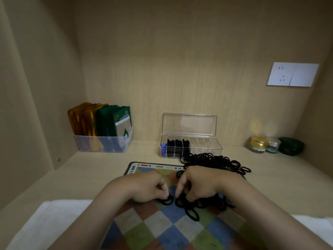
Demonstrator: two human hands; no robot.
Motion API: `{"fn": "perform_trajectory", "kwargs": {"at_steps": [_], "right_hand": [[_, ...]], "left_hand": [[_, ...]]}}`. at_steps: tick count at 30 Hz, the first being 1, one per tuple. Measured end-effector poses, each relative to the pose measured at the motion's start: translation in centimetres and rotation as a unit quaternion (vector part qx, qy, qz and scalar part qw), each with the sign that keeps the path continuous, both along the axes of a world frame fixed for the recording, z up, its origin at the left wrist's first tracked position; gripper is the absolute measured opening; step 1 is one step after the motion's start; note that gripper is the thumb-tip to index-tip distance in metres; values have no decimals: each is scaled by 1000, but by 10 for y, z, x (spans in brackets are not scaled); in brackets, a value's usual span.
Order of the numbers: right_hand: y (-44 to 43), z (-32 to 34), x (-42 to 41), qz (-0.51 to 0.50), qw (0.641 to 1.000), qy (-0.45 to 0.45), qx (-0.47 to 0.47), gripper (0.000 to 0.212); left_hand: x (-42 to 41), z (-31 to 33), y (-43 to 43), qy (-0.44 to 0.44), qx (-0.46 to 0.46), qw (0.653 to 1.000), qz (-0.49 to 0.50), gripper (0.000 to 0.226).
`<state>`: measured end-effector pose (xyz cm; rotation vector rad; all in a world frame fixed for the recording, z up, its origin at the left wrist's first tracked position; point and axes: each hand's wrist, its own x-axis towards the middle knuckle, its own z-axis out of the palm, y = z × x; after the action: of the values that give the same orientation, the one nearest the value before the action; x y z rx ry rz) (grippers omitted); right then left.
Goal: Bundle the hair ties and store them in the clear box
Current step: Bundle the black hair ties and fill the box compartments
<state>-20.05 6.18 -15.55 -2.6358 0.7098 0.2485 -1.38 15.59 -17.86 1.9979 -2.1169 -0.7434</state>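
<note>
Left hand (149,186) lies knuckles-up on the checkered mat (162,230), fingers curled, fingertips pinching a small stack of black hair ties (166,200) that rests on the mat; right hand (201,184) sits just beside it, fingers bent down into a near heap of loose hair ties (205,203), index finger straighter than the rest and pointing down at the heap's left edge; whether this hand actually grips a tie cannot be told.

A larger pile of black hair ties (216,162) lies behind the right hand, across the mat's far right corner, reaching the front of the clear box (207,147); the box stands against the back wall, lid (189,125) raised upright, with black bundles (177,145) in its left compartments and a blue item (163,147) at the far left end.

Clear bin (102,146) of green and orange sachets stands far left; small jars (257,143) and a dark green container (291,146) far right; wall socket (292,74) above them.
</note>
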Motion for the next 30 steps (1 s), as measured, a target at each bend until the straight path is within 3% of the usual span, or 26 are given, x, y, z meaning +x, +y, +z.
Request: {"fn": "perform_trajectory", "kwargs": {"at_steps": [3,8,12,15,20,26,30], "right_hand": [[1,-5,3,-14,1000,-10,-2,15],[-2,-9,6,-5,999,-18,-26,19],[-5,-11,9,13,999,-17,-26,9],[-9,-10,7,6,999,-36,-33,7],[-15,4,-9,-35,992,-114,27,25],[-18,19,-29,-23,999,-30,34,32],[-14,5,-27,-27,1000,5,2,32]], "left_hand": [[-1,-1,-7,30,-36,999,15,13],[3,-3,-10,66,-18,998,2,8],[0,-9,-11,48,-10,999,12,16],[0,-10,-13,28,-28,999,26,10],[-1,-10,-11,21,-46,998,25,7],[-18,-4,-12,162,-2,987,-7,13],[-39,0,-17,113,55,991,-45,14]]}}
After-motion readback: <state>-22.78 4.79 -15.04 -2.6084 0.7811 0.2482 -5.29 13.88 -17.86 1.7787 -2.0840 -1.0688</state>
